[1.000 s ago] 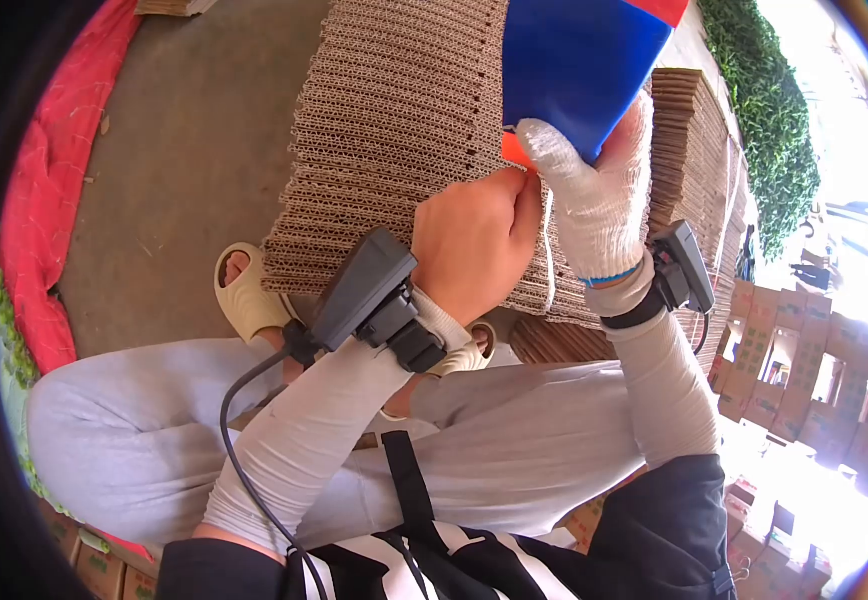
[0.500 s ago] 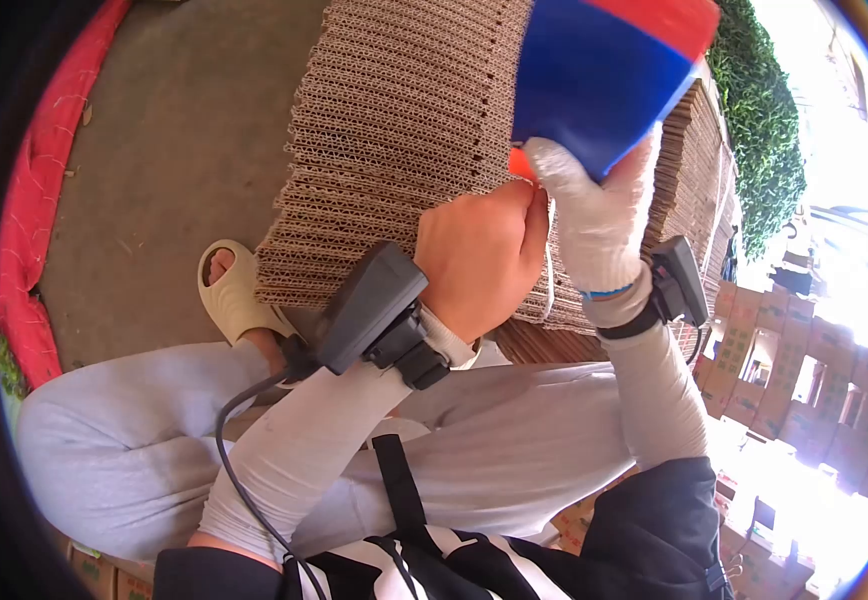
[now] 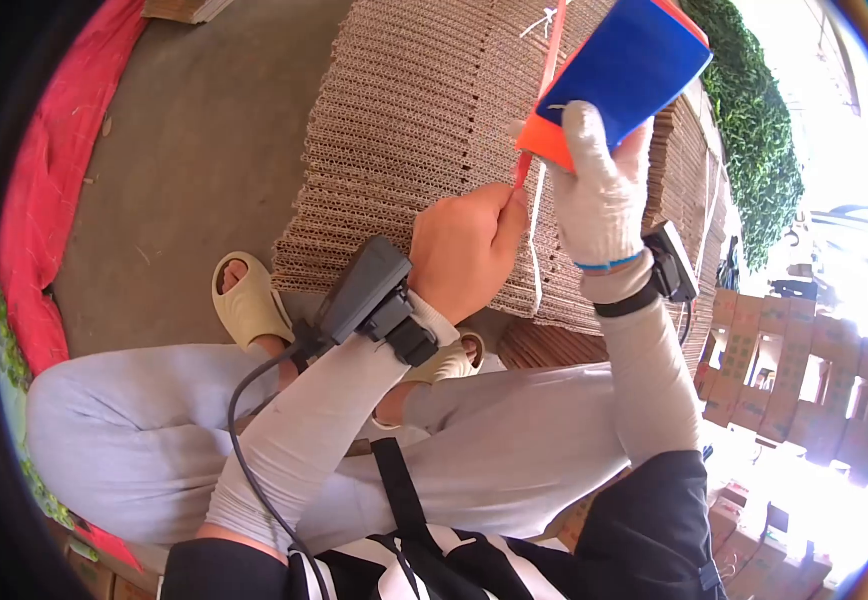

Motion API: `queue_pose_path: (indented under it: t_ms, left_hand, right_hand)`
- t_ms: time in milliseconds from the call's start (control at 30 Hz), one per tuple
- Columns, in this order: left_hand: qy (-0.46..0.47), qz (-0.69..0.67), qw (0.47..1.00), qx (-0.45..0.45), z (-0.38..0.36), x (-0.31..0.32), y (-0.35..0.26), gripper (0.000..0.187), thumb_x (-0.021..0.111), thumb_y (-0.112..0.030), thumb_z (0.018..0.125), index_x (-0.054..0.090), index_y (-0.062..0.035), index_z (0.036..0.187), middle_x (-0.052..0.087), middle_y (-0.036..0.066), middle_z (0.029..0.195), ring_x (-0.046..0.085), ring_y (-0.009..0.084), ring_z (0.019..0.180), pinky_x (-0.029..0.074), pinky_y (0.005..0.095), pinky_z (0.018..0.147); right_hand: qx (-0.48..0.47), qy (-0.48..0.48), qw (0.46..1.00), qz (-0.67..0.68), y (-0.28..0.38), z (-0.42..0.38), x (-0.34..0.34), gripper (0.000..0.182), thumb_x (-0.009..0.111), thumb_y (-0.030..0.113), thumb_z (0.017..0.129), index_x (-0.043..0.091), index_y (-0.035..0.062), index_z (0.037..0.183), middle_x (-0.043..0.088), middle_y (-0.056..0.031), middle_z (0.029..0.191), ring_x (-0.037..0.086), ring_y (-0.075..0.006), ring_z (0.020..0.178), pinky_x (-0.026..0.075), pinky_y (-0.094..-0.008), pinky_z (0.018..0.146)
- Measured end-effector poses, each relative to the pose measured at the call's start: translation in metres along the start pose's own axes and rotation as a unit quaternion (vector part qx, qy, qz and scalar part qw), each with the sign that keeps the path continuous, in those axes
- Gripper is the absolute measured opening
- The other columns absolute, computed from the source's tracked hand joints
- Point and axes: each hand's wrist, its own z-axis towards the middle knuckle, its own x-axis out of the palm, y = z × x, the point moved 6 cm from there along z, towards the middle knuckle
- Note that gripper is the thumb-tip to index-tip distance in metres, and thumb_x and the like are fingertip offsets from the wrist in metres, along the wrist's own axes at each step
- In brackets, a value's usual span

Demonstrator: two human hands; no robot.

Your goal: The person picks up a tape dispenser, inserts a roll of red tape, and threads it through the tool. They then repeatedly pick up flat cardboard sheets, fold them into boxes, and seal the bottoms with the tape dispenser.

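Observation:
My left hand [image 3: 464,248], bare, is closed with thumb and forefinger pinching the lower end of a thin red strip [image 3: 551,62]. The strip runs up across a stack of corrugated cardboard [image 3: 404,120], whose ridged edges face me. My right hand [image 3: 599,200], in a white knit glove, grips a flat blue-and-orange piece [image 3: 629,70] by its lower edge, thumb on its blue face. Orange shows along its lower left corner and upper edge. A white string [image 3: 536,250] hangs down the cardboard between my hands.
More bundled cardboard [image 3: 689,180] stands to the right, beside green artificial foliage [image 3: 749,130]. Printed cartons [image 3: 804,350] are stacked at far right. Red cloth [image 3: 59,190] lies along the left of the grey floor [image 3: 194,140]. My sandalled foot [image 3: 252,300] rests near the stack.
The blue-and-orange piece has turned in my right hand, showing a smaller blue face and more orange below. My left hand has shifted slightly down and left, and the red strip now shows.

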Motion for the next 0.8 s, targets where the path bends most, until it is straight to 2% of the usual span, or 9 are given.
queue_pose_path:
  t_ms: [33,200,400,467,567,600,667,733,800]
  left_hand:
    - [0.000,-0.001,1.000,0.001,0.000,0.000,0.000,0.031,0.056,-0.022,0.102,0.068,-0.0009,0.083,0.060,0.015,0.061,0.060,0.0288,0.052,0.043,0.0392,0.052]
    - [0.014,0.008,1.000,-0.012,0.001,0.002,0.002,0.031,0.055,-0.022,0.102,0.068,-0.0010,0.084,0.060,0.015,0.061,0.059,0.0285,0.051,0.043,0.0385,0.052]
    - [-0.036,0.039,0.998,0.038,-0.004,0.001,0.003,0.013,0.062,-0.010,0.091,0.067,0.0004,0.086,0.064,0.021,0.070,0.064,0.0411,0.064,0.048,0.0451,0.056]
    - [-0.032,0.035,0.998,0.036,-0.004,0.001,0.001,0.009,0.064,-0.007,0.088,0.066,0.0013,0.086,0.065,0.023,0.073,0.064,0.0433,0.067,0.049,0.0466,0.058]
    - [-0.030,0.033,0.998,0.038,-0.004,-0.003,0.002,0.008,0.064,-0.006,0.087,0.065,0.0024,0.086,0.064,0.025,0.074,0.064,0.0444,0.068,0.050,0.0474,0.058]
    - [-0.028,0.030,0.998,0.039,-0.005,-0.002,0.003,0.009,0.064,-0.006,0.087,0.065,0.0027,0.086,0.064,0.025,0.073,0.064,0.0445,0.068,0.050,0.0474,0.058]
    - [-0.034,0.027,0.998,0.046,-0.006,-0.002,0.002,0.012,0.061,-0.008,0.091,0.065,0.0027,0.086,0.063,0.023,0.068,0.065,0.0419,0.063,0.049,0.0453,0.057]
    - [-0.014,-0.004,1.000,0.020,-0.005,-0.002,0.002,0.015,0.060,-0.010,0.093,0.065,0.0026,0.087,0.062,0.021,0.065,0.064,0.0395,0.059,0.049,0.0438,0.056]
    - [-0.010,-0.002,0.999,0.041,-0.001,-0.001,-0.001,0.023,0.058,-0.017,0.099,0.066,0.0005,0.086,0.059,0.012,0.056,0.061,0.0251,0.049,0.045,0.0377,0.051]
  right_hand:
    - [0.010,0.001,0.998,0.058,-0.004,0.000,-0.005,0.041,0.068,0.010,0.096,0.047,0.0077,0.130,0.061,-0.0059,0.111,0.064,-0.0172,0.102,0.056,-0.0349,0.091]
    - [-0.009,0.021,0.999,-0.031,-0.007,-0.009,0.003,0.059,0.083,0.017,0.086,0.046,0.0063,0.130,0.059,-0.0053,0.111,0.060,-0.0123,0.099,0.055,-0.0311,0.088]
    - [-0.031,0.052,0.981,-0.184,-0.026,-0.011,0.016,0.075,0.091,0.015,0.075,0.047,0.0002,0.134,0.055,-0.0091,0.117,0.057,-0.0220,0.108,0.048,-0.0341,0.099]
    - [-0.068,0.071,0.962,-0.254,-0.025,-0.010,0.021,0.073,0.090,0.016,0.075,0.048,-0.0004,0.133,0.055,-0.0099,0.120,0.056,-0.0206,0.111,0.047,-0.0346,0.100]
    - [0.070,0.073,0.992,-0.076,-0.036,-0.006,0.032,0.072,0.090,0.018,0.076,0.050,-0.0009,0.132,0.056,-0.0095,0.119,0.055,-0.0205,0.112,0.046,-0.0350,0.101]
    - [0.060,0.098,0.988,-0.107,-0.034,-0.004,0.036,0.070,0.089,0.018,0.077,0.050,-0.0007,0.132,0.057,-0.0091,0.118,0.055,-0.0201,0.112,0.046,-0.0349,0.100]
    - [0.035,0.141,0.974,-0.172,-0.030,0.000,0.040,0.067,0.087,0.017,0.079,0.050,-0.0003,0.132,0.057,-0.0083,0.116,0.055,-0.0193,0.110,0.048,-0.0348,0.098]
    - [-0.026,0.092,0.973,-0.210,-0.015,0.002,0.032,0.062,0.084,0.017,0.083,0.050,0.0016,0.132,0.057,-0.0073,0.114,0.056,-0.0165,0.106,0.050,-0.0330,0.092]
    - [-0.025,0.031,0.988,-0.148,-0.008,0.002,0.023,0.059,0.083,0.017,0.085,0.049,0.0029,0.132,0.057,-0.0073,0.113,0.057,-0.0152,0.103,0.052,-0.0319,0.088]
